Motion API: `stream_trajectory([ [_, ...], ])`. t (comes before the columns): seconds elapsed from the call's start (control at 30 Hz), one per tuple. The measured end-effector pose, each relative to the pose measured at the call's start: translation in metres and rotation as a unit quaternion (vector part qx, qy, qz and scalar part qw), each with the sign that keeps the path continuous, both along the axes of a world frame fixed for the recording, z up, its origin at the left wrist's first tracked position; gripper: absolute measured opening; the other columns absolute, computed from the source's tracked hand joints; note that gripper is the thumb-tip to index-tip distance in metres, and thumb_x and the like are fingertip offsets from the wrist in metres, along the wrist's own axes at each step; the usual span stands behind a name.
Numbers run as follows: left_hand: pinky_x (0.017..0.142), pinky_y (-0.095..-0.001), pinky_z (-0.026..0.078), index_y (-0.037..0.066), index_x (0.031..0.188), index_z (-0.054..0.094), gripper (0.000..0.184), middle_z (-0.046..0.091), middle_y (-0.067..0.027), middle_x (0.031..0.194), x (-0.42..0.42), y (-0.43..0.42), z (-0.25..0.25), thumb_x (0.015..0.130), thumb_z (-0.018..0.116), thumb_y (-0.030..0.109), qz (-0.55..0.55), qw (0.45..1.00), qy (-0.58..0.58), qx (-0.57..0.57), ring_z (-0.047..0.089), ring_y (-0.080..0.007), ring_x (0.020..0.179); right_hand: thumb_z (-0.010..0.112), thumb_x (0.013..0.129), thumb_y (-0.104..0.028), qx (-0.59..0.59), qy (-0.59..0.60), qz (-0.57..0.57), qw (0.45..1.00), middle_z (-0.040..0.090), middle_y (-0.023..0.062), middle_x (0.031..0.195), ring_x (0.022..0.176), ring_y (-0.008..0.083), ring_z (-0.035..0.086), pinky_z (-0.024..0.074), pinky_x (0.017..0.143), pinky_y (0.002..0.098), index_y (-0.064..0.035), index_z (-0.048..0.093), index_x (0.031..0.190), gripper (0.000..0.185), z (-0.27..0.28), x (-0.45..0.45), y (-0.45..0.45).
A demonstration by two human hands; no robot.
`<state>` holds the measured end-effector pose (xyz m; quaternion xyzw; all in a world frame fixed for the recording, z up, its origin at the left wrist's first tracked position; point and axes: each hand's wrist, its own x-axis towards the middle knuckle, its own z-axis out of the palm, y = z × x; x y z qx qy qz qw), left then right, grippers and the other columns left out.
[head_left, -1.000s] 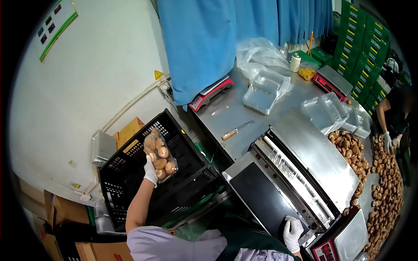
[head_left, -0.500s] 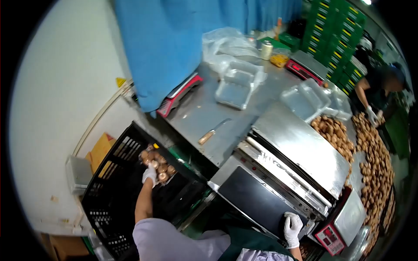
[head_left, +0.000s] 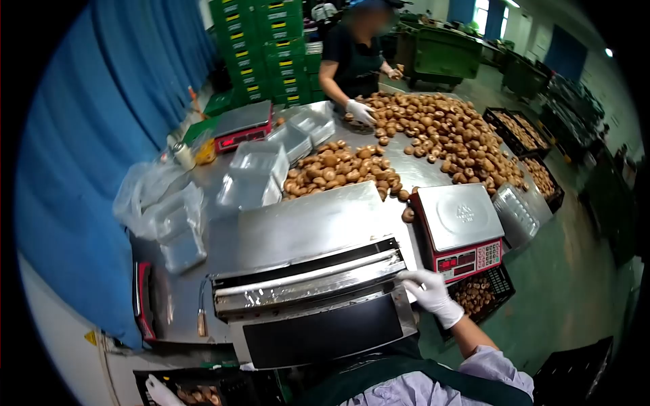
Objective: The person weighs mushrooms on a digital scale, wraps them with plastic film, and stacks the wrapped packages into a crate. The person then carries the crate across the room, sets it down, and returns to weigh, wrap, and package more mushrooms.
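My right hand, in a white glove, is at the right end of a metal wrapping machine, just below a red weighing scale. Its fingers are stretched out and hold nothing. Low at the left, my left hand, also gloved, is partly cut off by the view's edge. Its fingers look straight and apart from a pack of mushrooms in a black crate. A dark flat plate forms the machine's front.
Brown mushrooms lie heaped on the metal table, with a smaller pile behind the machine. Clear plastic trays and a wooden-handled knife are at left. A co-worker handles mushrooms across the table. A mushroom crate stands below the scale.
My view has swung right, toward the table and co-worker. My left hand has come away from the mushroom pack. My right hand has moved from the dark plate to the machine's right end.
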<state>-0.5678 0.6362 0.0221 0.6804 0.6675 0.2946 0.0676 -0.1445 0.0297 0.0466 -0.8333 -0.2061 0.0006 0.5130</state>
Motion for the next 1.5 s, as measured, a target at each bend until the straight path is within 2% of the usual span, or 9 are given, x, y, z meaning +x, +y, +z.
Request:
stream_trajectory([
  [0.1,0.068,-0.0351,0.046,-0.001,0.104,0.060,0.039,0.064,-0.0112,0.088,0.018,-0.013,-0.001,0.095,0.047,0.035,-0.061,0.990,0.031,0.121,0.059,-0.0235,0.073,0.066,0.079,-0.006,-0.016,-0.088,-0.113,0.990,0.068,0.0111,0.082,0.070,0.0152,0.065,0.0503,0.062,0.0249,-0.0042,0.068,0.095,0.016,0.013,0.032,-0.061],
  [0.3,0.064,-0.0272,0.047,-0.002,0.097,0.061,0.022,0.061,-0.0067,0.088,0.140,-0.144,0.035,0.094,0.051,0.017,-0.295,0.937,-0.180,-0.045,0.056,-0.0132,0.073,0.069,0.079,-0.019,-0.251,-0.180,-0.325,0.894,0.065,0.0128,0.090,0.077,0.0253,0.064,0.0509,0.069,0.0329,-0.0042,0.066,0.098,0.024,0.013,0.131,-0.227],
  [0.43,0.067,-0.0249,0.048,-0.003,0.094,0.060,0.019,0.060,-0.0056,0.086,0.223,-0.259,0.060,0.094,0.049,0.012,-0.342,0.913,-0.222,-0.027,0.056,-0.0130,0.072,0.067,0.078,-0.025,-0.352,-0.146,-0.357,0.853,0.063,0.0170,0.101,0.093,0.0334,0.059,0.0479,0.081,0.0423,-0.0056,0.061,0.109,0.037,-0.003,0.178,-0.323],
  [0.53,0.065,-0.0255,0.049,-0.004,0.092,0.060,0.017,0.059,-0.0056,0.084,0.273,-0.344,0.075,0.093,0.047,0.008,-0.373,0.885,-0.272,-0.056,0.057,-0.0136,0.071,0.069,0.073,-0.029,-0.478,-0.102,-0.316,0.813,0.066,0.0165,0.083,0.078,0.0349,0.063,0.0501,0.072,0.0454,-0.0081,0.070,0.090,0.027,-0.039,0.201,-0.382],
  [0.83,0.071,-0.0278,0.053,-0.006,0.094,0.061,0.016,0.063,-0.0101,0.088,0.372,-0.518,0.057,0.092,0.049,0.003,-0.452,0.811,-0.320,-0.189,0.062,-0.0159,0.077,0.068,0.075,-0.025,-0.272,0.060,-0.234,0.931,0.067,0.0142,0.078,0.074,0.0289,0.066,0.0514,0.070,0.0350,-0.0074,0.071,0.086,0.021,-0.038,0.205,-0.414],
  [0.97,0.071,-0.0279,0.054,-0.007,0.095,0.061,0.015,0.065,-0.0117,0.087,0.398,-0.569,0.047,0.090,0.050,0.002,-0.440,0.775,-0.370,-0.264,0.064,-0.0170,0.075,0.066,0.077,-0.019,-0.289,-0.030,-0.171,0.942,0.066,0.0164,0.076,0.072,0.0282,0.066,0.0504,0.067,0.0352,-0.0038,0.070,0.084,0.017,-0.051,0.214,-0.426],
  [1.3,0.070,-0.0229,0.050,-0.001,0.101,0.064,0.020,0.065,-0.0067,0.095,0.486,-0.601,-0.010,0.092,0.053,0.013,-0.437,0.712,-0.355,-0.419,0.062,-0.0128,0.083,0.063,0.077,-0.012,-0.148,0.082,-0.185,0.968,0.063,0.0148,0.072,0.068,0.0286,0.063,0.0478,0.063,0.0362,-0.0010,0.064,0.079,0.011,-0.059,0.217,-0.431],
  [1.4,0.067,-0.0254,0.051,0.003,0.105,0.062,0.021,0.062,-0.0043,0.095,0.509,-0.594,-0.021,0.092,0.053,0.017,-0.370,0.651,-0.409,-0.521,0.061,-0.0144,0.078,0.064,0.075,-0.011,-0.271,-0.072,-0.188,0.941,0.059,0.0114,0.069,0.065,0.0278,0.061,0.0482,0.062,0.0350,-0.0045,0.060,0.073,0.008,-0.033,0.211,-0.419],
  [1.5,0.066,-0.0276,0.051,0.005,0.104,0.062,0.019,0.060,-0.0030,0.088,0.520,-0.590,-0.030,0.092,0.052,0.017,-0.308,0.609,-0.464,-0.565,0.060,-0.0163,0.074,0.065,0.075,-0.009,-0.200,-0.149,-0.210,0.945,0.059,0.0104,0.069,0.064,0.0246,0.062,0.0482,0.059,0.0333,-0.0047,0.060,0.075,0.006,-0.011,0.216,-0.418],
])
